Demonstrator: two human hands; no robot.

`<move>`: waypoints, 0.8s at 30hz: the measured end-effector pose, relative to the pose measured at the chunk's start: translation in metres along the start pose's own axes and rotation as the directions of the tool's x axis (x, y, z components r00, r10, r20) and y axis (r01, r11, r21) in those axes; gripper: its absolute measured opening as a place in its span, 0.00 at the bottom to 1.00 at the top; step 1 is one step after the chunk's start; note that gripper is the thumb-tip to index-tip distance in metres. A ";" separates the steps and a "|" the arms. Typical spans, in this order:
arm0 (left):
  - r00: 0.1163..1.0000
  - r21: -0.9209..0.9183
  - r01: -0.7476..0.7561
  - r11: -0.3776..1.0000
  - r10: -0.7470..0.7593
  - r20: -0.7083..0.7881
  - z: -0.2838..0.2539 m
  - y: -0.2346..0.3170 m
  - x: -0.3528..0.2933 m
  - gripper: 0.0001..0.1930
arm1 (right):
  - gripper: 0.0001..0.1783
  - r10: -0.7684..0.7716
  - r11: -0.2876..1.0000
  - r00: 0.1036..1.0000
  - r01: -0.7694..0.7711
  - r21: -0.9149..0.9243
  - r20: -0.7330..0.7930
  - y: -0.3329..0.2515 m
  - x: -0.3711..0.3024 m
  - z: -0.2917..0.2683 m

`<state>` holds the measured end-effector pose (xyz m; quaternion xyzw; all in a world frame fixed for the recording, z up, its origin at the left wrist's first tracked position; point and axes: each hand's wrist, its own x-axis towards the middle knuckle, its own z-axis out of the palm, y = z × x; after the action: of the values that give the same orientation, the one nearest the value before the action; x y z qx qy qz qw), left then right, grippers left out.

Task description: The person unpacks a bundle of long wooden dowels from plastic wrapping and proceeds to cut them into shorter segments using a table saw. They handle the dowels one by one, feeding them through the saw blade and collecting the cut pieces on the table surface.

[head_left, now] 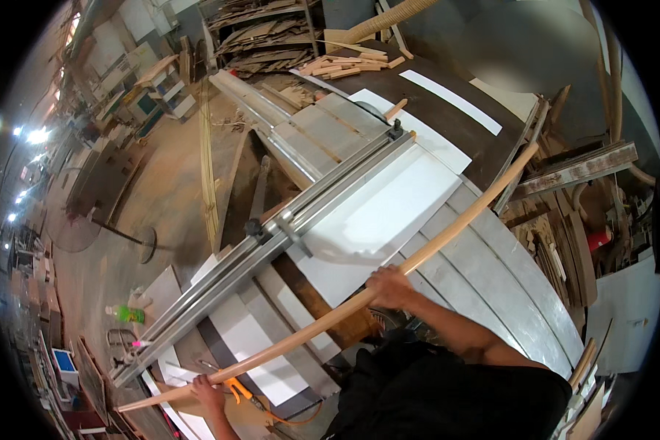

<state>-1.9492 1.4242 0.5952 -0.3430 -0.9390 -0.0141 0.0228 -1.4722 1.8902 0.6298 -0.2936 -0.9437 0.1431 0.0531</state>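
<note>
A long, light-brown wooden strip [312, 328] runs slantwise across the view, its lower left end near the bottom and its other end far to the right. My right hand [390, 287] is closed around the strip near its middle. Toward the lower left end, my left hand [209, 394] also grips it, the fingers partly hidden. The strip passes over a metal saw table [484, 275] and a white panel [374, 213]. Close to my left hand lies an orange air blow gun [236, 387] with a coiled hose.
A long metal fence [271, 253] crosses the table beyond the strip. Several short wood pieces [352, 66] are piled on the dark far table [447, 88]. Offcuts [539, 249] stand at the right. A green bottle [130, 314] and a fan [73, 209] are at left.
</note>
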 end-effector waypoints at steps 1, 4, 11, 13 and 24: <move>0.999 -0.020 -0.043 0.999 0.043 0.030 0.002 0.029 0.001 0.23 | 0.25 -0.045 0.999 0.998 0.045 0.000 -0.052 -0.003 0.007 0.006; 0.966 -0.182 -0.252 0.950 0.257 0.003 -0.004 0.145 0.018 0.29 | 0.22 -0.076 0.994 0.992 0.067 0.092 0.102 -0.027 0.042 0.001; 0.946 -0.812 -0.084 0.577 0.302 0.116 -0.057 0.377 0.061 0.39 | 0.13 -0.300 0.902 0.943 0.330 0.278 -0.146 -0.084 0.094 0.055; 0.963 -0.865 -0.067 0.498 0.259 0.075 -0.059 0.440 0.075 0.41 | 0.13 -0.418 0.876 0.907 0.417 0.241 -0.050 -0.088 0.103 0.076; 0.992 -0.948 0.105 0.299 0.031 0.120 -0.111 0.533 0.139 0.42 | 0.36 -0.039 0.998 0.992 0.031 0.063 0.120 0.160 0.005 -0.028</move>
<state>-1.7077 1.9161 0.7186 -0.2683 -0.7557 -0.5476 -0.2388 -1.3848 2.0255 0.6079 -0.2661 -0.9454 0.1883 0.0071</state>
